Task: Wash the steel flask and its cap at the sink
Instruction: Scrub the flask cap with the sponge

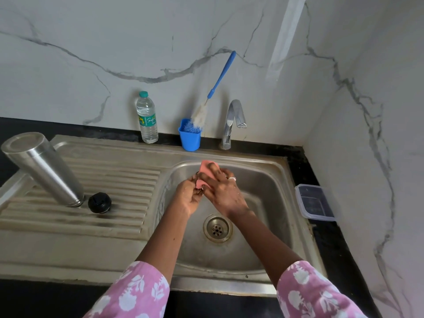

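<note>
A: Sleeves (137,292) low in frame, over the sink (263,203). Flask (43,168)?
B: Inverted, left of centre, cap (99,202) just beside it.
A: Hands?
B: Left hand (190,196), right hand (226,191): fingers clamped on a sponge (204,169), likely readying it. Next, free one hand for the flask.

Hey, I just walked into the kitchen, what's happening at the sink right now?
A person holds a pink scrub pad over the sink basin with the left hand and the right hand together. The steel flask stands on the draining board, apparently mouth-down, with its black cap beside it; neither is being touched. No water shows at the tap.
</note>
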